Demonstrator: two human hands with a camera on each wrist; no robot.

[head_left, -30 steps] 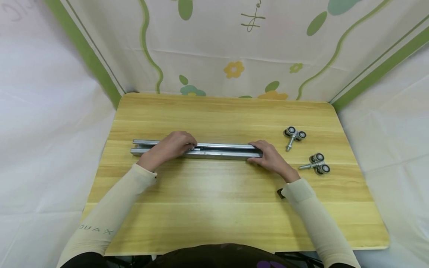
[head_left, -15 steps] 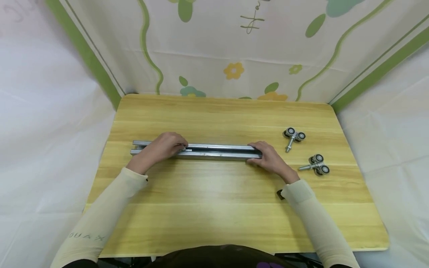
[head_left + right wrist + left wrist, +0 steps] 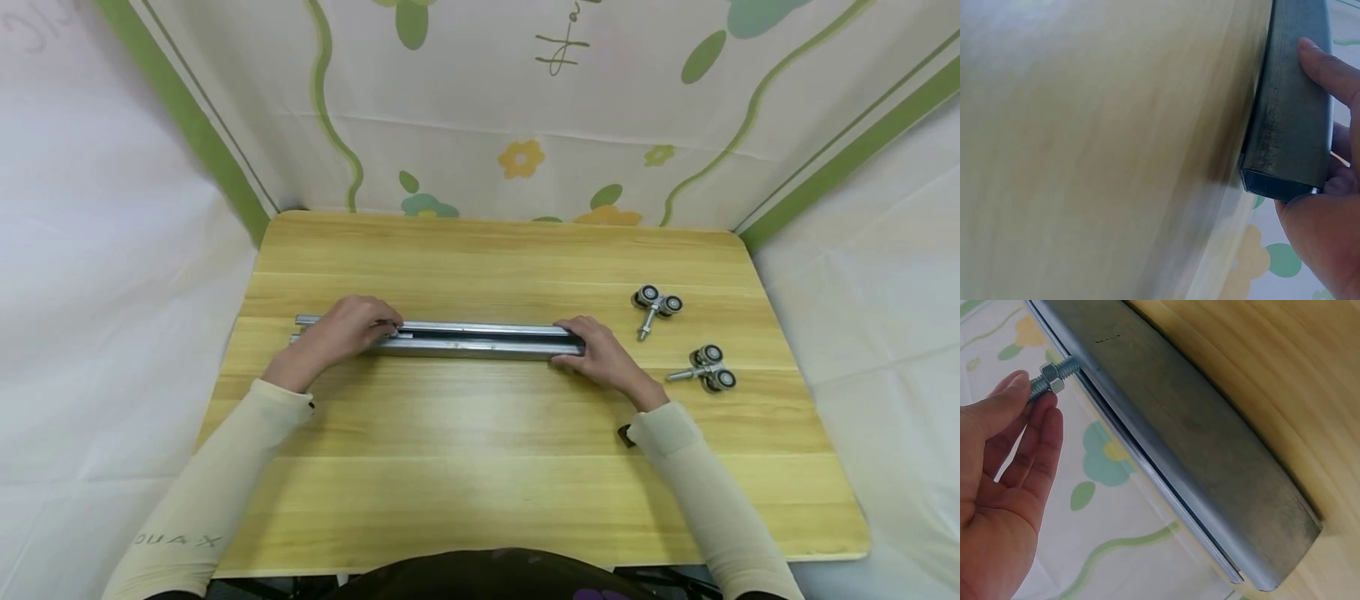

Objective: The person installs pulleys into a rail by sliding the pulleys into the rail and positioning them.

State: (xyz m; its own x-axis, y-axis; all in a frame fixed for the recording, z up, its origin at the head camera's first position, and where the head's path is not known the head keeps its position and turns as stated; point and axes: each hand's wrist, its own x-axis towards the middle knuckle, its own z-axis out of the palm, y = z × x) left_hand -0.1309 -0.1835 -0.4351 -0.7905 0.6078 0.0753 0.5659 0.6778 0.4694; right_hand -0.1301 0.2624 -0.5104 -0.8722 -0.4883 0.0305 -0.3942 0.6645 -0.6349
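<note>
A long metal channel rail (image 3: 480, 346) lies across the table with its slot facing up. My left hand (image 3: 347, 327) is over the rail's left part. In the left wrist view its thumb and fingers pinch a threaded bolt (image 3: 1070, 366) that carries a hex nut (image 3: 1052, 377) and stands out of the slot. The bolt's lower end is hidden inside the rail. At the rail's right end my right hand (image 3: 600, 352) grips the side walls, thumb on the near side and fingers on the far side. The right wrist view shows that thumb flat along the rail's wall (image 3: 1291, 112).
Two roller trolleys lie right of the rail: one (image 3: 656, 307) farther back, another (image 3: 707, 368) nearer, each with wheels and a bolt. The wooden table (image 3: 480, 467) ends at a printed fabric wall (image 3: 450, 108) behind, with white fabric at both sides.
My left hand has slid leftward along the rail with the bolt, a little at each frame. The right hand keeps its grip on the right end, and the rail has stayed put.
</note>
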